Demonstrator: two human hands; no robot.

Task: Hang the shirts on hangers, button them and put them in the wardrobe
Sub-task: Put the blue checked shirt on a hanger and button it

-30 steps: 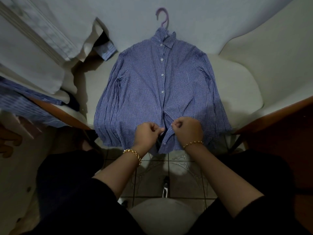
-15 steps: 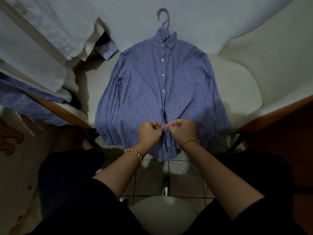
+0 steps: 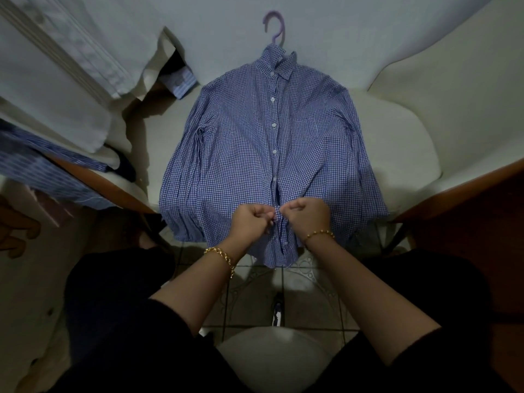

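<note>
Flat on the white-covered surface [image 3: 397,143] ahead: a blue checked shirt [image 3: 241,143], buttoned down most of its front, on a lilac hanger [image 3: 274,25] showing only its hook above the collar. Near the hem, left hand [image 3: 251,222] and right hand [image 3: 307,215], a gold bracelet [image 3: 221,255] at each wrist, fingers curled and pinching the two front edges together at a lower button. Off to the left, a striped shirt [image 3: 37,168] draped over a wooden edge [image 3: 93,177].
</note>
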